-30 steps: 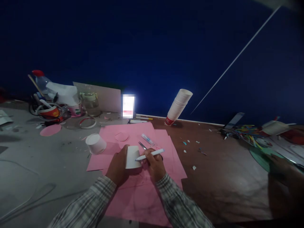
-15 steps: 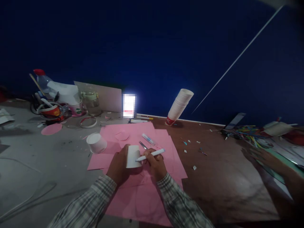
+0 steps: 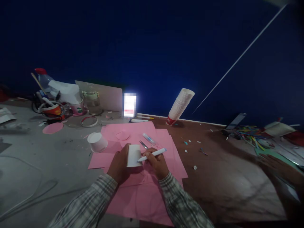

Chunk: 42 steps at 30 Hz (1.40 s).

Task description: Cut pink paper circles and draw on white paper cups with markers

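Observation:
My left hand (image 3: 119,164) is closed around the left side of a white paper cup (image 3: 134,155), which is upside down with its rim facing me. Between the fingers of my right hand (image 3: 155,162) is a white marker pen (image 3: 155,153), its tip at the lower right of the cup's side. Under both hands lie overlapping pink paper sheets (image 3: 142,202). Just beyond the cup are scissors (image 3: 143,145), partly hidden, and a clear tube with a blue label (image 3: 149,138). A second white paper cup (image 3: 97,142) stands upside down to the left.
A tall stack of paper cups (image 3: 180,106) leans at the back. Far left are a glass jar (image 3: 92,103) and a cup of pens (image 3: 52,110). At right, another person's hand (image 3: 273,163) rests near green paper, with a phone (image 3: 236,121) behind. Paper scraps dot the table.
The other person's hand at the right has shifted slightly down and to the right. The marker's tip stays by the cup, and my hands hold nearly the same pose.

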Tool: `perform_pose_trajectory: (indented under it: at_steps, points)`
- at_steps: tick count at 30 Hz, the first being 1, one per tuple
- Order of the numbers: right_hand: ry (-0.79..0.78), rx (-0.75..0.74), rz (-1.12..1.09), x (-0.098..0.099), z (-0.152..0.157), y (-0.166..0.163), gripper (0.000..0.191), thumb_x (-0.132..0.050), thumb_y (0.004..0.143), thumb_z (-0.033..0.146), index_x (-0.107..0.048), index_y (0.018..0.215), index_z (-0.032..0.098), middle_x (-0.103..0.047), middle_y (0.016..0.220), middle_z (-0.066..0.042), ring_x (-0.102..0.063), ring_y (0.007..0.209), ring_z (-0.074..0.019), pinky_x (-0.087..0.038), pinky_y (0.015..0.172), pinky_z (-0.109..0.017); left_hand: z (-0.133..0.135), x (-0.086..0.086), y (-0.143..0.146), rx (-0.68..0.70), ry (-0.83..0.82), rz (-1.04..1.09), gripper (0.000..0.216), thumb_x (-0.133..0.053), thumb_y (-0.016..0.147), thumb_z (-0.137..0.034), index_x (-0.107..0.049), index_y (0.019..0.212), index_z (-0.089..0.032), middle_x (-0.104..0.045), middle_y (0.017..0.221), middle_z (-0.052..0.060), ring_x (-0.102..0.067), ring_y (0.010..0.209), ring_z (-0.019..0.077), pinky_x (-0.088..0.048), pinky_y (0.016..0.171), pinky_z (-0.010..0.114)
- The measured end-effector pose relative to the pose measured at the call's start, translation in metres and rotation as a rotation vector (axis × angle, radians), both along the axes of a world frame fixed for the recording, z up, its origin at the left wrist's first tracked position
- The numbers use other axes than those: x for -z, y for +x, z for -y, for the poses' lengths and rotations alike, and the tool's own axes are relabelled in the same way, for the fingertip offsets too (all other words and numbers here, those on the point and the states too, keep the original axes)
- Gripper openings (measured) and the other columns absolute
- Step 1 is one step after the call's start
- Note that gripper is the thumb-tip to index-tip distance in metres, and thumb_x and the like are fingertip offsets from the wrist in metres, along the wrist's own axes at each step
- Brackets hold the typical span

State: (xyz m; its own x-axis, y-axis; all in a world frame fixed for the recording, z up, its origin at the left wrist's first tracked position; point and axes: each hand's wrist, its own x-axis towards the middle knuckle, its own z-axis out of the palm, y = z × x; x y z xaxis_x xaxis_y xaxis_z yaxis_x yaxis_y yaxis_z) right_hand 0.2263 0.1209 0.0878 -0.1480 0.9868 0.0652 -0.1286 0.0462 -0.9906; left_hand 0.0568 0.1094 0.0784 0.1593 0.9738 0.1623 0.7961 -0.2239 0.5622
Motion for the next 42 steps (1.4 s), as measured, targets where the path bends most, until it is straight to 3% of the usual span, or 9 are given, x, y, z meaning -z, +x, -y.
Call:
perform_pose_trajectory:
  at_steps: [12, 22, 30, 42]
  points:
    - [-0.025, -0.014, -0.028, 0.006, -0.003, 0.001, 0.028, -0.067, 0.079, 0.041, -0.064, 0.061, 0.02, -0.051, 0.048, 0.002, -0.049, 0.051, -0.0135, -0.04, 0.052, -0.025, 0.001, 0.0, 0.0, 0.014, 0.003, -0.018, 0.042, -0.073, 0.069, -0.04, -0.05, 0.101, -0.023, -0.063, 0.098, 0.006, -0.064, 0.075, 0.0247, -0.038, 0.061, 0.033]
    - [0.026, 0.035, -0.018, 0.001, -0.002, -0.001, 0.024, -0.064, 0.082, 0.038, -0.065, 0.067, 0.02, -0.053, 0.052, 0.002, -0.046, 0.049, -0.0122, -0.04, 0.051, -0.025, 0.001, -0.001, -0.001, -0.008, -0.027, 0.08, 0.05, -0.076, 0.065, -0.035, -0.044, 0.101, -0.024, -0.064, 0.087, 0.002, -0.062, 0.068, 0.023, -0.036, 0.058, 0.031]
    - [0.149, 0.023, 0.114, -0.004, 0.001, 0.0, 0.022, -0.061, 0.083, 0.036, -0.064, 0.07, 0.019, -0.058, 0.061, 0.0, -0.052, 0.058, -0.0145, -0.043, 0.058, -0.028, -0.001, -0.001, 0.0, 0.002, -0.035, -0.051, 0.047, -0.074, 0.065, -0.031, -0.049, 0.103, -0.022, -0.062, 0.1, 0.006, -0.063, 0.077, 0.0242, -0.039, 0.064, 0.033]
    - [0.149, -0.062, 0.151, -0.006, -0.002, 0.002, 0.024, -0.059, 0.085, 0.037, -0.061, 0.069, 0.019, -0.057, 0.059, 0.001, -0.051, 0.054, -0.0131, -0.042, 0.053, -0.026, 0.0, -0.006, 0.002, 0.019, -0.053, -0.084, 0.042, -0.074, 0.067, -0.031, -0.049, 0.1, -0.023, -0.061, 0.098, 0.004, -0.063, 0.079, 0.0237, -0.038, 0.063, 0.032]
